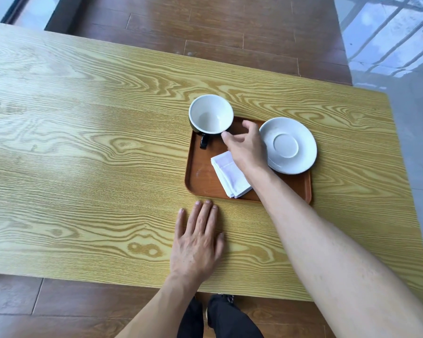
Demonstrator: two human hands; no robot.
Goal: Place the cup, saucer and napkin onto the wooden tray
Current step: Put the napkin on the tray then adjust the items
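Note:
A brown wooden tray (200,174) lies on the table right of centre. A cup (211,114), white inside and dark outside with a dark handle, stands at the tray's far left corner. A white saucer (288,145) rests at the tray's far right, overhanging its edge. A folded white napkin (230,175) lies in the tray's middle. My right hand (248,146) hovers over the tray between cup and saucer, fingers apart, fingertips close to the cup's rim, holding nothing. My left hand (197,242) lies flat on the table just in front of the tray.
The light wood-grain table (83,154) stretches wide to the left of the tray. Dark wooden floor lies beyond its far edge and under its near edge. My legs in dark trousers (220,318) show below the near edge.

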